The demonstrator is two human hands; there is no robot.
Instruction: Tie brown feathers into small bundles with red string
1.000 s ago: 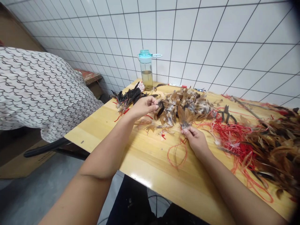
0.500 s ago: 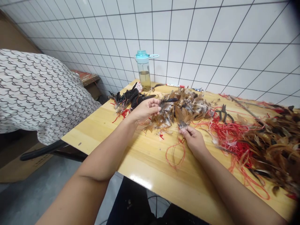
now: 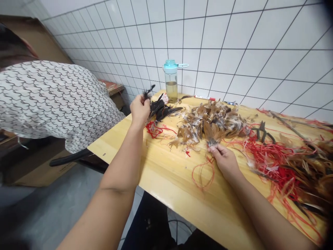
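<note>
Reached far left with left hand (image 3: 139, 108), pinching black feather (image 3: 148, 92); gripping brown feather bunch (image 3: 209, 133) in right hand (image 3: 225, 161); could scatter if loosened.

Left hand (image 3: 139, 108) pinches dark feather (image 3: 148, 92); right hand (image 3: 225, 160) holds brown feathers (image 3: 208, 131)

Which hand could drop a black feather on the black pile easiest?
Probably the left hand: it pinches a black feather right next to the black pile. The right hand is farther off and busy gripping the brown feathers.
</note>
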